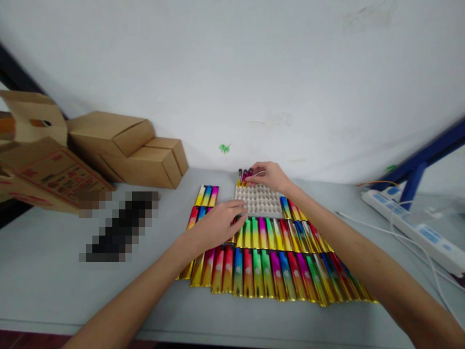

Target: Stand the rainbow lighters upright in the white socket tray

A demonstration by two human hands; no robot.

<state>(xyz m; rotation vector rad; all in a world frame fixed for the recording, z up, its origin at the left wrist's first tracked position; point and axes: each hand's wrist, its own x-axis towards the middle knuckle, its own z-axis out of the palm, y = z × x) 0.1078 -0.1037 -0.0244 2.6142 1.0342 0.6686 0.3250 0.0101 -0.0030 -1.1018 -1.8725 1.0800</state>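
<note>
A pale moulded tray (259, 199) with rows of small pockets lies on the table near the wall. Several slim lighters (240, 177) stand upright in its far left corner. My right hand (268, 175) reaches over the tray's far edge, its fingers pinched around a magenta lighter (250, 174) at that corner. At the tray's left edge, my left hand (225, 220) rests with its fingers stretched out and thumb apart, touching the rim. Shiny lighters (256, 274) in red, blue, green and magenta fading to gold lie in rows before the tray, partly hidden by my arms.
Cardboard boxes (145, 157) stand back left, beside an opened printed carton (54, 177). A blurred-out dark object (123, 225) lies left on the table. A white power strip (414, 230) and white cables (385, 227) lie at the right, near a blue metal frame (432, 157).
</note>
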